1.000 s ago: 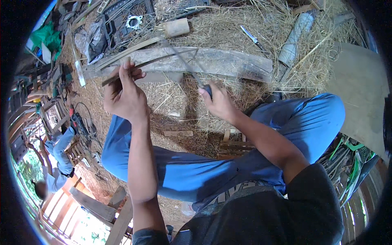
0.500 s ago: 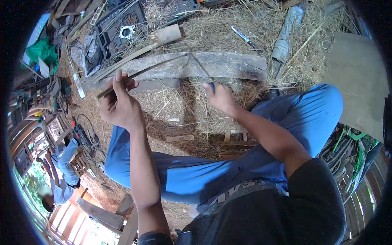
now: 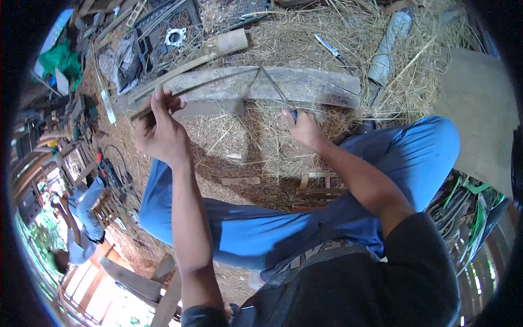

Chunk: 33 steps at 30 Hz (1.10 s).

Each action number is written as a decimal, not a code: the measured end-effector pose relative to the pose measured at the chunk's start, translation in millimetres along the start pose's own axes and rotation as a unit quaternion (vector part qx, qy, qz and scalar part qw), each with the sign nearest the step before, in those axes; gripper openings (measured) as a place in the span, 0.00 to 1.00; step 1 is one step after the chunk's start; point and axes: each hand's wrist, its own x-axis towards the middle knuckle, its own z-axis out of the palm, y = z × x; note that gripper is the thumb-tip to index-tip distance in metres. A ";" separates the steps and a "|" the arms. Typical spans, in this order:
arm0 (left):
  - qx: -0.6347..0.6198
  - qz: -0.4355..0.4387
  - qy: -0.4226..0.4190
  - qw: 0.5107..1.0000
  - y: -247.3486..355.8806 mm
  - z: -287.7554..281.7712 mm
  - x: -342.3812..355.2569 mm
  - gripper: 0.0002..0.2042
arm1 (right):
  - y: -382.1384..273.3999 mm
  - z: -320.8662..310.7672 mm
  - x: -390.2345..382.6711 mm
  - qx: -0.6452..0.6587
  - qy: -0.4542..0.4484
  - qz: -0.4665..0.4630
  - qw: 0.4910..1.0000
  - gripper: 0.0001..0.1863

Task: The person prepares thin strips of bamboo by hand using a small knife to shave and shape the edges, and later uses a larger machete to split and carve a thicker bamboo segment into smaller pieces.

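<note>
My left hand [image 3: 159, 126] is raised and pinches one end of a long thin bamboo strip [image 3: 212, 84] that runs to the right across a weathered wooden plank [image 3: 316, 87]. My right hand [image 3: 303, 127] grips a knife with a dark blue handle; its thin blade [image 3: 271, 82] points up and left and meets the strip over the plank. Both hands work above straw-covered ground in front of my blue-trousered knees.
A wooden mallet [image 3: 226, 43] lies beyond the plank beside a black crate [image 3: 163, 32]. A second knife [image 3: 332, 52] and a grey tube [image 3: 387, 46] rest on the straw at the back right. A tan board [image 3: 479, 114] lies right. Another person [image 3: 81, 218] sits at the lower left.
My left hand has lifted and shifted slightly right with the strip. My right hand has moved up and right, drawing the knife along the strip.
</note>
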 end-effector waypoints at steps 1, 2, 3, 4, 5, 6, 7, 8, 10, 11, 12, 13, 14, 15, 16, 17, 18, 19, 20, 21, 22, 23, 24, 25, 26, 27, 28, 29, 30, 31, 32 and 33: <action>-0.017 -0.005 -0.007 1.000 -3.1 -2.6 -0.9 0.09 | -1.2 4.0 4.1 0.059 -0.020 -0.015 0.998 0.28; -0.015 0.000 -0.009 1.000 -3.4 -6.6 -1.6 0.09 | -18.6 -0.5 -1.5 0.063 -0.019 -0.017 0.998 0.28; -0.014 -0.009 -0.007 1.000 -3.4 -9.9 -2.1 0.09 | -36.8 -2.9 -9.7 0.098 -0.044 -0.035 0.994 0.27; -0.018 -0.017 -0.002 1.000 -2.1 -7.8 -2.9 0.09 | -52.9 -11.1 -13.9 0.129 -0.067 -0.054 0.988 0.27; -0.004 -0.005 -0.017 1.000 -0.4 -7.7 -4.7 0.09 | -63.5 -15.2 -17.3 0.142 -0.106 -0.061 0.982 0.26; -0.004 -0.004 -0.016 1.000 0.6 -5.5 -4.7 0.09 | -74.2 -19.0 -21.3 0.142 -0.106 -0.062 0.982 0.26; -0.012 -0.010 -0.008 1.000 1.4 -5.1 -6.2 0.09 | -93.5 -29.7 -32.1 0.158 -0.085 -0.159 0.971 0.24; -0.021 -0.015 -0.002 1.000 3.8 -4.8 -6.3 0.09 | -106.1 -34.9 -42.0 0.174 -0.060 -0.255 0.949 0.22; -0.012 -0.015 -0.011 1.000 1.1 -9.4 -8.3 0.09 | -112.8 -28.5 -57.0 0.186 -0.043 -0.284 0.940 0.21; -0.003 -0.013 -0.019 1.000 -0.7 -10.6 -9.0 0.08 | -114.2 -27.7 -59.7 0.197 -0.026 -0.315 0.928 0.20; -0.003 -0.013 -0.018 1.000 -2.2 -10.7 -9.9 0.08 | -104.5 -19.7 -54.4 0.197 -0.025 -0.316 0.928 0.20; -0.006 -0.013 -0.016 1.000 -1.5 -6.8 -10.3 0.09 | -85.3 -7.8 -44.3 0.167 -0.028 -0.279 0.945 0.20; -0.003 -0.012 -0.013 1.000 -2.6 -9.0 -10.1 0.09 | -83.3 -7.8 -42.3 0.139 -0.035 -0.243 0.959 0.21; -0.002 -0.011 -0.012 1.000 -4.3 -11.4 -8.9 0.09 | -78.1 -11.3 -42.4 0.114 -0.041 -0.238 0.964 0.21; 0.001 -0.021 -0.007 1.000 -6.3 -14.6 -7.2 0.09 | -87.7 -16.5 -43.4 0.115 -0.042 -0.240 0.963 0.21; 0.003 -0.031 -0.003 0.999 -8.6 -17.4 -6.4 0.09 | -97.2 -19.9 -43.5 0.113 -0.079 -0.212 0.967 0.21; 0.003 -0.031 -0.002 1.000 -11.7 -21.5 -5.5 0.09 | -101.7 -20.7 -43.7 0.110 -0.115 -0.184 0.970 0.21; 0.011 -0.022 -0.003 1.000 -13.2 -24.1 -2.2 0.10 | -102.3 -19.2 -47.2 0.110 -0.114 -0.185 0.970 0.21; 0.019 -0.013 -0.003 1.000 -14.9 -26.0 -0.1 0.10 | -102.5 -16.3 -53.9 0.123 -0.084 -0.216 0.965 0.21; 0.007 -0.013 -0.019 1.000 -16.2 -28.6 -0.6 0.10 | -102.4 -13.4 -57.0 0.135 -0.054 -0.247 0.958 0.21; 0.008 -0.016 -0.018 1.000 -12.1 -24.5 -5.1 0.10 | -98.4 -12.4 -56.6 0.134 -0.057 -0.246 0.958 0.21; 0.004 0.000 -0.025 1.000 -6.8 -18.5 -11.4 0.09 | -92.6 -11.9 -54.4 0.144 -0.068 -0.243 0.957 0.20; 0.001 0.016 -0.031 0.999 -3.5 -13.6 -17.7 0.09 | -85.8 -11.6 -51.7 0.155 -0.079 -0.240 0.955 0.20; -0.025 -0.002 -0.018 1.000 -3.5 -12.1 -21.8 0.08 | -79.6 -12.5 -47.9 0.152 -0.059 -0.209 0.964 0.21; -0.026 -0.001 -0.019 0.999 -5.9 -12.8 -22.0 0.08 | -68.4 -11.1 -39.4 0.153 -0.059 -0.210 0.964 0.21; -0.022 -0.006 -0.023 0.999 -8.1 -13.7 -21.7 0.08 | -55.7 -9.3 -28.9 0.140 -0.056 -0.164 0.975 0.22; -0.019 -0.012 -0.030 0.999 -9.8 -15.0 -20.6 0.08 | -54.5 -11.6 -22.5 0.128 -0.053 -0.116 0.984 0.24; -0.018 0.000 -0.037 0.999 -10.8 -15.9 -21.1 0.08 | -54.3 -12.1 -17.8 0.107 -0.071 -0.123 0.984 0.24; -0.019 0.000 -0.039 0.999 -12.4 -15.4 -19.6 0.08 | -56.8 -6.8 -19.1 0.109 -0.069 -0.122 0.984 0.24; -0.020 0.007 -0.031 0.999 -11.7 -15.8 -20.6 0.08 | -74.7 -10.3 -29.2 0.135 -0.068 -0.184 0.971 0.24; -0.021 0.013 -0.021 0.999 -10.2 -14.3 -22.7 0.08 | -89.9 -18.3 -39.7 0.160 -0.067 -0.245 0.954 0.24; -0.038 0.005 -0.021 0.999 -8.1 -12.4 -20.6 0.08 | -102.7 -30.6 -49.1 0.150 -0.103 -0.245 0.952 0.24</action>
